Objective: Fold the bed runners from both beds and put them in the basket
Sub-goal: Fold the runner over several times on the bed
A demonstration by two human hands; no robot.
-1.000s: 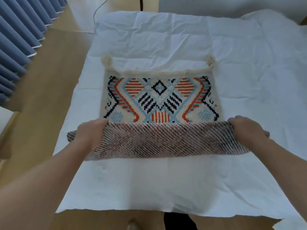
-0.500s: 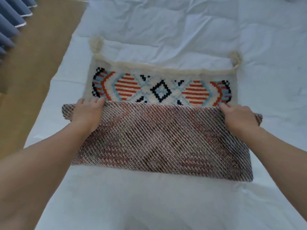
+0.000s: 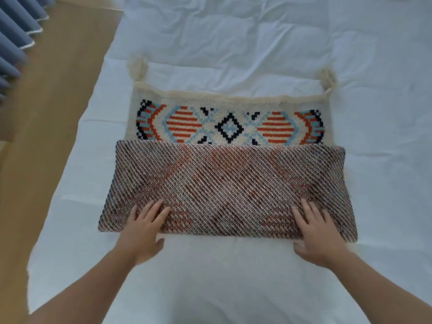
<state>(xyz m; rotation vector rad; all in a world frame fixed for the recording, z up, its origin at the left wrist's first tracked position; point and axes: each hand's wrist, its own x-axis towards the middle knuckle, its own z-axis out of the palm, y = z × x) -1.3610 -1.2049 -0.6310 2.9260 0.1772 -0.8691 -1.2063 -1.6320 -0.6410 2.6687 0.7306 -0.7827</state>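
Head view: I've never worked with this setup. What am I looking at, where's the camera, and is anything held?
There is no machine here: a person works with two bare hands. The camera sits on their head and looks forward and down, so the arms come in from the bottom edge. The white surface is a bed. On it lies a woven runner, its near part folded over so the striped back faces up; the patterned front and two tassels show beyond. The left hand and right hand lie flat on the near edge, fingers straight; neither has a grip on it. At the left are the floor and a blue curtain.
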